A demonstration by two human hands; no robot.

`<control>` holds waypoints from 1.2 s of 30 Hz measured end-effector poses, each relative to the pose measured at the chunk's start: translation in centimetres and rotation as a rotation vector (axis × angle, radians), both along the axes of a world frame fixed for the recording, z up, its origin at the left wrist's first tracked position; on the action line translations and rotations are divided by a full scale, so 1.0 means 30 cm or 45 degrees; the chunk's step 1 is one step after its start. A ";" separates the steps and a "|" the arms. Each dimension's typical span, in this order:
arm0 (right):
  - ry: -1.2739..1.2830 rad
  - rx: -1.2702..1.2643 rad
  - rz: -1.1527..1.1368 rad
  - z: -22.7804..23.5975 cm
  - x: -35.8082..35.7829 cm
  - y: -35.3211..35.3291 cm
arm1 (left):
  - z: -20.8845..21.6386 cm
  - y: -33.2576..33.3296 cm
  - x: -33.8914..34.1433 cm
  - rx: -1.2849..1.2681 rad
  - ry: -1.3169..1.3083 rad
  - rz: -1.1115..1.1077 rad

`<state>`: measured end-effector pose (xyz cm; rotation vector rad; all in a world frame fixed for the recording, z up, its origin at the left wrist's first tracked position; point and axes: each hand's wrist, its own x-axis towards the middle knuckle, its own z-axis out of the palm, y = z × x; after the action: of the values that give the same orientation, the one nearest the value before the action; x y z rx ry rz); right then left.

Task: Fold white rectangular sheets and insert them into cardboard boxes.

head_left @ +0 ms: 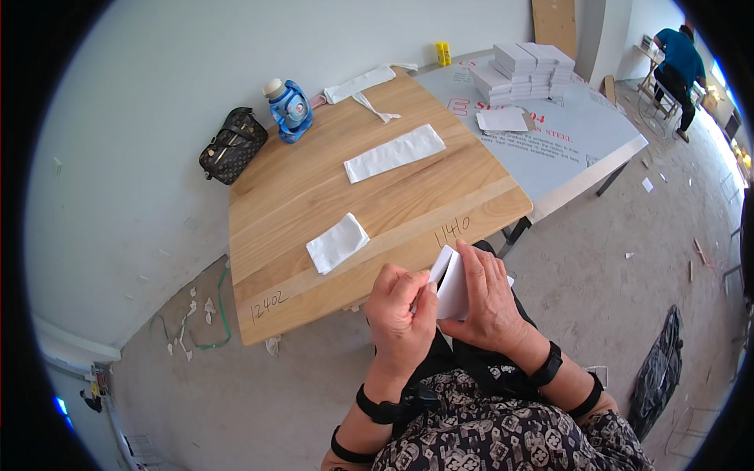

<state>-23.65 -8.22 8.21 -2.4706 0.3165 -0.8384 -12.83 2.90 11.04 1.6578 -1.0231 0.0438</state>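
Above my lap, just off the table's near edge, I hold a small white box tilted up, with a dark gap along its upper edge. My left hand is closed, its thumb and fingers pinching the box's left edge. My right hand wraps around the box's right side, thumb below and fingers along the top. Part of the box is hidden by my hands. Nearest on the wooden table lies a small folded stack of white paper. Farther back is a longer white folded strip.
A dark patterned handbag and a blue bottle stand by the wall. More white strips lie at the back. On the adjoining grey table are stacked white boxes and yellow tubes. A person sits far right.
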 end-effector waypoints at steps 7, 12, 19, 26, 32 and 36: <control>-0.016 -0.048 -0.037 -0.011 -0.002 -0.003 | -0.023 -0.018 -0.019 -0.081 0.105 0.034; 0.082 -0.114 -0.027 -0.017 -0.008 -0.009 | -0.055 -0.013 0.024 0.145 0.153 -0.014; 0.097 -0.010 -0.064 -0.044 -0.003 -0.011 | -0.065 -0.039 0.017 0.184 -0.204 0.011; 0.103 0.375 -0.134 -0.085 0.006 -0.009 | -0.076 -0.057 -0.022 0.064 -0.065 -0.128; 0.142 0.524 -0.099 -0.123 -0.008 -0.023 | -0.206 -0.074 0.002 0.156 -0.125 -0.168; -0.134 0.760 0.118 -0.188 -0.038 -0.120 | -0.252 -0.088 0.011 0.111 0.018 -0.273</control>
<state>-24.78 -11.81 2.56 -1.8668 0.3516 -0.7057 -12.49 0.26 3.46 1.6150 -1.2010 -0.1559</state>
